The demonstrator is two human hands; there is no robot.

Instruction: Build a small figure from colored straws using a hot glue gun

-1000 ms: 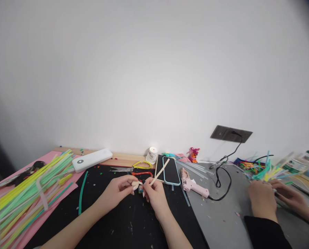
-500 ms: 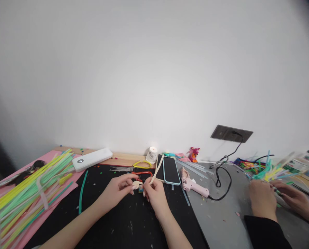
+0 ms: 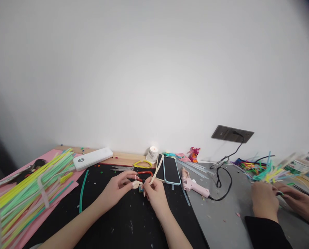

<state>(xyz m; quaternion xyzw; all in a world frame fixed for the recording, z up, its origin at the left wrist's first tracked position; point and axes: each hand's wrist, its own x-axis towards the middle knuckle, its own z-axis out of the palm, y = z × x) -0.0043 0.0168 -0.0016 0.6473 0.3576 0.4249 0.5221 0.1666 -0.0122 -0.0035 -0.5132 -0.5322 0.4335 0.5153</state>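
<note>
My left hand point(image 3: 119, 188) pinches the small round coil at one end of a cream pipe cleaner point(image 3: 157, 169), thumb and fingertips around the coil. Close beside it, my right hand point(image 3: 154, 193) grips the same pipe cleaner between thumb and fingers, its free length slanting up past the hand. Both hands hover over a black mat point(image 3: 133, 224). Behind the fingertips lie red-handled scissors point(image 3: 146, 173), partly hidden, and yellow-handled scissors point(image 3: 142, 163). A small colourful item under the right fingertips is too covered to name.
Bundled pipe cleaners point(image 3: 37, 193) lie on pink paper at left, near a white power bank point(image 3: 93, 159). A phone point(image 3: 171, 170) and a pink glue gun point(image 3: 194, 185) with a black cord point(image 3: 230, 180) sit to the right. Another person's hands point(image 3: 264, 200) work at far right.
My left fingers have shifted and lifted slightly around the coil, which now shows its round face more. My right hand stays nearly still. The view has moved a little.
</note>
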